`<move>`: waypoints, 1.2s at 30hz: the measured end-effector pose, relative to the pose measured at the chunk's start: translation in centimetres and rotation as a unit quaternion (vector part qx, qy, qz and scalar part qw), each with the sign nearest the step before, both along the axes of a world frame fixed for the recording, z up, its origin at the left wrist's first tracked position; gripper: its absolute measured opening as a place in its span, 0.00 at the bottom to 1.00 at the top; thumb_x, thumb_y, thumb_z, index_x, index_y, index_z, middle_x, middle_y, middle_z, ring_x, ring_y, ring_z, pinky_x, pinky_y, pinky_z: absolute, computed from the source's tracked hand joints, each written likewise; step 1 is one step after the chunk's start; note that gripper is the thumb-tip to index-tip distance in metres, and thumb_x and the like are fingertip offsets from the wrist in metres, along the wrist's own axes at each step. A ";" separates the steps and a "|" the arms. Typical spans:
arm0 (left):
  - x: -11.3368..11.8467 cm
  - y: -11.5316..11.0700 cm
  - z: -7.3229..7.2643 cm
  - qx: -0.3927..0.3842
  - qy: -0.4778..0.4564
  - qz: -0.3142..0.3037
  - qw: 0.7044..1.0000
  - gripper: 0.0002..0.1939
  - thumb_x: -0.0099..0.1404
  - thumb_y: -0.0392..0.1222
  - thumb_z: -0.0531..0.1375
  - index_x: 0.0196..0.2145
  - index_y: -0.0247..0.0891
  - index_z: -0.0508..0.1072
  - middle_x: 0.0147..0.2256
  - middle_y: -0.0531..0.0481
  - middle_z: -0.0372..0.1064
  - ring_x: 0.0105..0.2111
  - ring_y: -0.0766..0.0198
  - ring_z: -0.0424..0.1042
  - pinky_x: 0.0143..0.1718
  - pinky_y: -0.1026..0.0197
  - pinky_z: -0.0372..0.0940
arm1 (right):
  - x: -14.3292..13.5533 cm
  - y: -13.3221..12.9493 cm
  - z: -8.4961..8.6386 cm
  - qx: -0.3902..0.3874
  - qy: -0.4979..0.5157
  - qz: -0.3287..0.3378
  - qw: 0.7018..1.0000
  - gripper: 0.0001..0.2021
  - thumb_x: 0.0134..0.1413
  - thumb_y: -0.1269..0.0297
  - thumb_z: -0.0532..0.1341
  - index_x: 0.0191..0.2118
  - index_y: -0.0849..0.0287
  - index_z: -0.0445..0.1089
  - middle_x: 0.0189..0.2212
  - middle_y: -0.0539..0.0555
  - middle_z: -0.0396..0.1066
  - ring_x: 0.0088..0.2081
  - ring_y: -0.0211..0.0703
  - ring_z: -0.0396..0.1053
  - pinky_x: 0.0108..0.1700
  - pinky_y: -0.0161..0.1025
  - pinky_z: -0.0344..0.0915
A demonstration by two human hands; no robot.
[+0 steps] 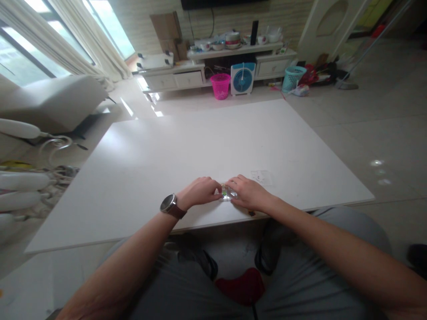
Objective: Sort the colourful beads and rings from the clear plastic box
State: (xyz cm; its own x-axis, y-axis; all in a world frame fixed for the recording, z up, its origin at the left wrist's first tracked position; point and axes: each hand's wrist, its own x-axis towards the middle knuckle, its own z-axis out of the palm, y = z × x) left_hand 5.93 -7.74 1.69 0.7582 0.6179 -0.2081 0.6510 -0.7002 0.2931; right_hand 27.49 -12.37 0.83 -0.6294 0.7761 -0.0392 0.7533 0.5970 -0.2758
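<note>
Between my two hands, near the front edge of the white table [187, 146], is a small clear plastic case [227, 194] with some green and dark bits in it. My left hand [205, 190] grips its left side with curled fingers. Over the right side my right hand [247, 192] is bent, fingers and thumb on the case. Just beyond my right hand lies a flat transparent piece [262, 178] with small dark marks. A small dark and orange item [251, 213] sits at the table edge below my right wrist, too small to name.
Past the table's far edge, a pink basket [220, 86], a blue fan [243, 79] and a light blue basket [293, 79] stand on the floor before a TV cabinet [190, 79]. White chairs [23, 182] are at the left. My knees are under the front edge.
</note>
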 end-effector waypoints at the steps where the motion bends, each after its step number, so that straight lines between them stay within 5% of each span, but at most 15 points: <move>1: 0.0 0.0 0.0 -0.002 0.003 -0.003 1.000 0.14 0.65 0.52 0.58 0.39 0.45 0.79 0.29 0.50 0.76 0.29 0.63 0.73 0.33 0.63 0.61 | 0.0 0.0 0.0 -0.002 0.001 0.000 1.000 0.20 0.55 0.65 0.63 0.54 0.61 0.66 0.47 0.61 0.69 0.49 0.51 0.62 0.50 0.44 0.62; 31: 0.5 -0.5 -0.1 -0.022 0.005 -0.010 1.000 0.11 0.60 0.47 0.60 0.38 0.46 0.80 0.27 0.51 0.76 0.30 0.61 0.74 0.35 0.62 0.64 | -0.1 0.1 0.2 -0.007 -0.005 -0.006 1.000 0.18 0.56 0.64 0.63 0.52 0.60 0.66 0.47 0.60 0.69 0.50 0.50 0.62 0.50 0.44 0.63; 36: 0.1 -0.1 0.8 -0.034 -0.002 -0.006 0.999 0.12 0.60 0.48 0.60 0.38 0.46 0.80 0.26 0.52 0.76 0.28 0.63 0.72 0.32 0.63 0.61 | -0.1 0.0 0.2 -0.005 -0.004 -0.006 1.000 0.19 0.56 0.64 0.62 0.53 0.61 0.66 0.47 0.60 0.69 0.50 0.50 0.62 0.50 0.44 0.63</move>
